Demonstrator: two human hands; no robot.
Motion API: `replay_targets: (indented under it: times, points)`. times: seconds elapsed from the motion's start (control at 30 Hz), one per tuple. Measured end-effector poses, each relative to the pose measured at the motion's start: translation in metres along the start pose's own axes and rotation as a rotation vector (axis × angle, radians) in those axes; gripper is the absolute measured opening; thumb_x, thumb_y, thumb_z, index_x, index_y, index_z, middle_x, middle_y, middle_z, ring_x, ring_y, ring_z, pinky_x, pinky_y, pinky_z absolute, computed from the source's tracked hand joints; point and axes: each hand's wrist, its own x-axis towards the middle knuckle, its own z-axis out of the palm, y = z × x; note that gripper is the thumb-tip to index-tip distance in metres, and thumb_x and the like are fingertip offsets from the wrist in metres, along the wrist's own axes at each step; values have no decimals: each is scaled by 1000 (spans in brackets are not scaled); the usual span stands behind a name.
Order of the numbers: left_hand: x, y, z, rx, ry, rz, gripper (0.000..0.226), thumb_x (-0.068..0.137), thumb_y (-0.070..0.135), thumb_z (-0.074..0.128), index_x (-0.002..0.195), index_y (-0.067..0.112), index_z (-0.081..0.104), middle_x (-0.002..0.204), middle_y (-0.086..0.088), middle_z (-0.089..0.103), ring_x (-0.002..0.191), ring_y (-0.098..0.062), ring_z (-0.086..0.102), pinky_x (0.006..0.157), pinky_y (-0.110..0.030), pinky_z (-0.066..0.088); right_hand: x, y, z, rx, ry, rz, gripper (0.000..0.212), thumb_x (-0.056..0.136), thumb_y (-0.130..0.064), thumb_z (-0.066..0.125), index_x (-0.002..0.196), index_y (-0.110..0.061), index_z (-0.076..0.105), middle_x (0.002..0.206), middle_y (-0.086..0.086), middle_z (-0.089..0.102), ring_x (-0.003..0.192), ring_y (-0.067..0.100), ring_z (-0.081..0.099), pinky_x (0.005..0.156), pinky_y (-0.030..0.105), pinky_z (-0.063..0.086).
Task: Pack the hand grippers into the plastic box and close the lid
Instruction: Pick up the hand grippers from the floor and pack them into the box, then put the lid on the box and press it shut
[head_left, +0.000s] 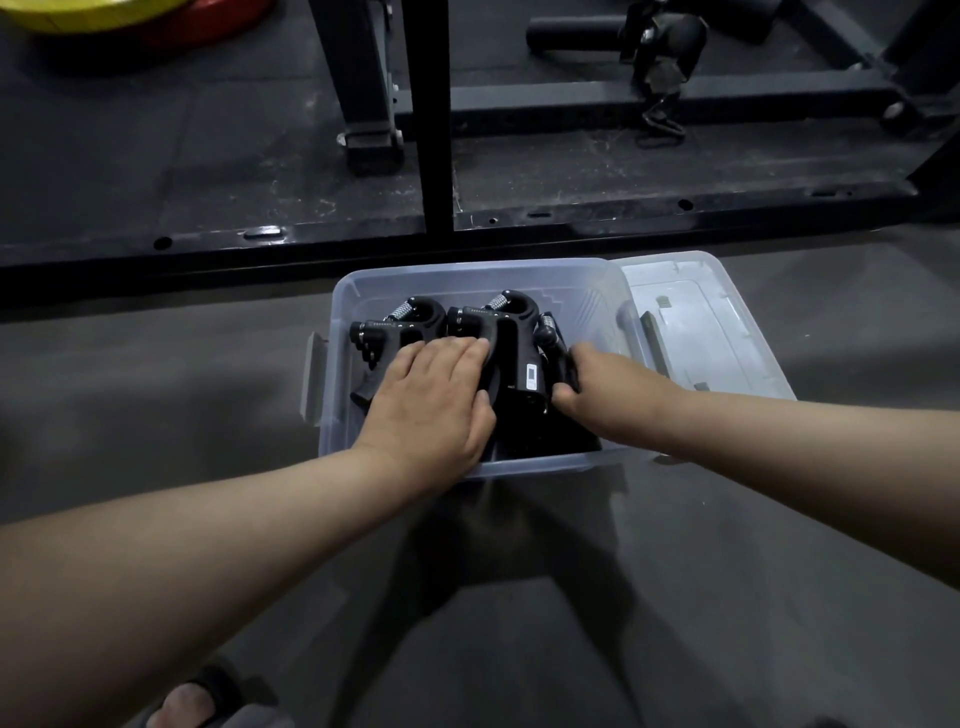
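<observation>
Hand grippers (498, 332) in plastic box (467, 275) on grey gym floor (156, 389); left hand (434, 405) flat/open, right hand (592, 379) grip unclear.

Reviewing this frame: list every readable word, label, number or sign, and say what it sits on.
No text is readable.
Small white label on a hand gripper in the plastic box: too small and blurred to read.
Faint markings on the gripper bars: illegible.
Moulded marks on the lid: no legible text.
</observation>
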Motion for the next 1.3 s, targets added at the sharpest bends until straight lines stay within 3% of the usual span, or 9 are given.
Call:
replay_targets:
  times: [0.2,0.27,0.37,0.47,0.6,0.7,0.9,1.13,1.3]
  points:
    - [-1,-1,2,-14,16,-1,60,87,38,31,138,10,48,138,-5,53,129,-21,46,113,-42,29,-1,1,-2,-45,-28,-59,34,98,-42,35,100,-13,51,97,9,59,88,34,58,78,41,48]
    - [0,-2,1,-19,48,0,57,88,36,32,135,12,51,137,-3,54,128,-20,47,112,-42,29,-8,8,-10,-23,109,-148,30,97,-39,35,92,-15,54,91,6,60,87,30,59,75,39,48]
    - [-2,-6,-2,-78,130,-60,52,87,34,32,130,15,55,132,0,58,125,-18,51,109,-39,27,-18,30,-24,40,412,-337,27,90,-29,39,107,-15,57,104,6,58,93,25,56,79,39,47]
    - [-13,-21,-5,-119,188,-193,51,86,34,32,128,19,57,131,3,59,125,-15,49,107,-37,24,-7,72,-29,151,549,-195,22,85,-25,42,101,-15,52,105,6,51,90,25,52,80,41,46]
    - [-26,-47,-4,-87,160,-296,52,85,33,33,128,17,57,133,-2,58,126,-23,48,107,-39,29,10,141,-6,-106,94,246,31,86,-24,47,115,-14,53,126,12,49,108,32,56,92,41,47]
    - [-26,-51,-2,-142,147,-300,53,87,30,32,129,9,56,134,-10,56,126,-29,47,110,-45,33,-2,165,14,-506,-274,228,38,92,-29,50,126,-13,45,131,12,47,117,33,53,92,35,42]
    - [-25,-48,-1,-204,150,-294,52,87,26,35,130,4,54,136,-16,54,130,-32,43,114,-44,30,-11,186,51,-826,-251,-15,30,89,-27,57,113,-15,44,108,7,50,94,29,59,76,39,48]
    - [-25,-48,0,-171,127,-306,51,87,27,35,131,7,52,138,-13,52,132,-30,41,116,-43,24,-8,176,53,-1011,-390,-261,23,94,-16,47,116,-15,50,117,6,59,105,28,62,80,33,40]
    - [-24,-48,0,-145,112,-297,52,88,29,35,132,7,52,138,-13,51,131,-30,41,117,-42,22,-12,167,48,-1042,-416,-317,28,91,-16,47,118,-13,52,117,7,60,104,31,63,82,34,48]
